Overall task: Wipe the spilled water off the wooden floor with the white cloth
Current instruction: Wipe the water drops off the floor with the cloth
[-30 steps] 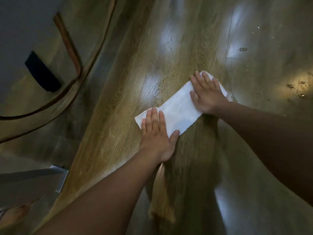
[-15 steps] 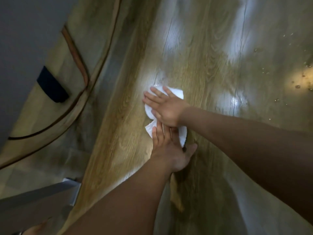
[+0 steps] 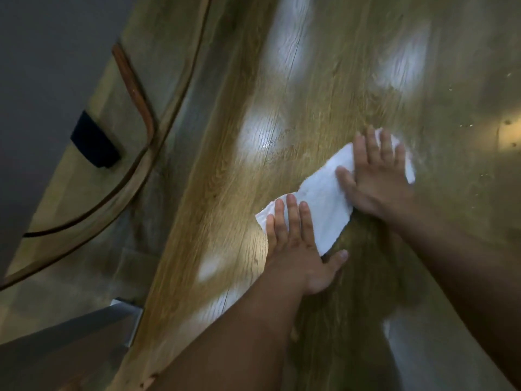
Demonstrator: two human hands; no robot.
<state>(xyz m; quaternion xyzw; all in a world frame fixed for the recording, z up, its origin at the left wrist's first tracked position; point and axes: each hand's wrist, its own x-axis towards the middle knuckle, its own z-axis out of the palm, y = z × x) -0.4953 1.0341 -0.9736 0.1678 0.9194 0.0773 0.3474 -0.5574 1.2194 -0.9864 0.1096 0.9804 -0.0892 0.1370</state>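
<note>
Glossy brown wooden floor (image 3: 225,193) carries the white rectangular cloth (image 3: 324,198) near its middle, pressed flat under the left grip (image 3: 298,249) and the right grip (image 3: 375,182), both released with straight fingers, and I judge that even pressure toward the small water droplets (image 3: 463,125) beyond the right grip is best.

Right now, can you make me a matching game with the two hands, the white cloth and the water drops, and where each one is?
Things:
1 left hand
2 right hand
3 white cloth
4 water drops

Places:
A scattered on the wooden floor, right of the cloth
B fingers flat on the cloth's nearer end
C pressing flat on the cloth's farther end
D spread out on the floor under both hands

Pairs: 1-B, 2-C, 3-D, 4-A
</note>
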